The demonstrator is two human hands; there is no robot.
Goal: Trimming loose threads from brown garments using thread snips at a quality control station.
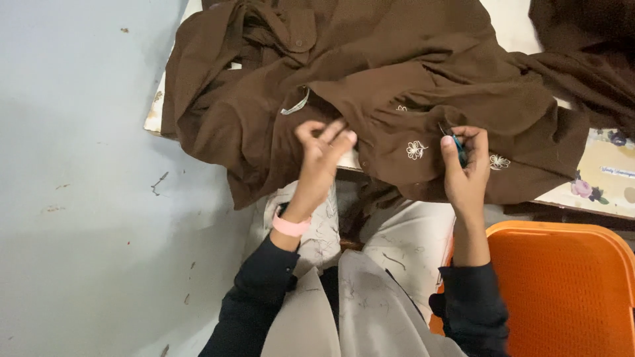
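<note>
Trimming stray threads off a brown garment (pixel 397 73), looks like, w/ the person sitting at a table (pixel 615 168) and the cloth heaped over its edge and hanging down toward the lap. Right hand (pixel 466 168) is clenched round a small blue-handled snipper (pixel 458 147), blades pointing up into the fabric just beside a white embroidered flower (pixel 415 150); a 2nd flower (pixel 499 161) sits right next to that hand on the other side. Left hand (pixel 322 155) is lying on the cloth w/ fingers spread and slightly curled, pressing or pinching a fold near the hem. Can't tell if it's actually gripping, prob just holding it flat. Pink wristband (pixel 291 225) on that wrist. White label (pixel 294 106) peeks out higher up on the garment.

My read: mid-trim, working round the embroidery. Next cut needs the left hand to pull the cloth taut so the tips only catch loose thread, not the stitching or the fabric itself. Lots of thread bits on the lap already. Orange chair (pixel 562 284) to the right, grey floor (pixel 79 198) left.
</note>
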